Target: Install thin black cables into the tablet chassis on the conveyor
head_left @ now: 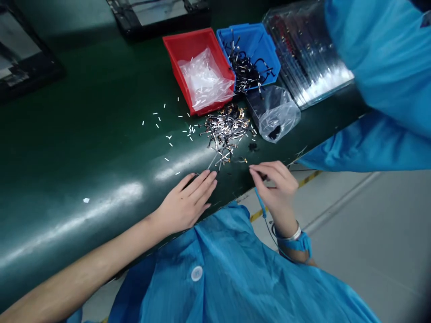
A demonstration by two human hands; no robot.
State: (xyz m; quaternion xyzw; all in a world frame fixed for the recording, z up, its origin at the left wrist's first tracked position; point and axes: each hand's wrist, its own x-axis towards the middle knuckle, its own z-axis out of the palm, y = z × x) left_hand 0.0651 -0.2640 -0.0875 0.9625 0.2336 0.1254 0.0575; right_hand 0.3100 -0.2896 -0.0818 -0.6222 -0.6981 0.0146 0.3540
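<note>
My left hand (pixel 188 202) rests on the green table with its fingers stretched out. Its fingertips reach the lower edge of a pile of short thin cables (pixel 227 125) with silvery sleeves and gold-coloured ends. My right hand (pixel 278 181) is over the table's near edge, thumb and forefinger pinched together. Something dark shows under its curled fingers, too small to name. A single cable with a gold end (pixel 245 160) lies just left of those fingertips. Small white strips (pixel 169 137) are scattered left of the pile.
Behind the pile stand a red bin (pixel 171 51) with clear plastic pieces and a blue bin (pixel 271 42) with black cables. A bagged black block (pixel 274 112) and wrapped trays (pixel 310 58) lie to the right. Another person's blue sleeve (pixel 387 67) leans in there.
</note>
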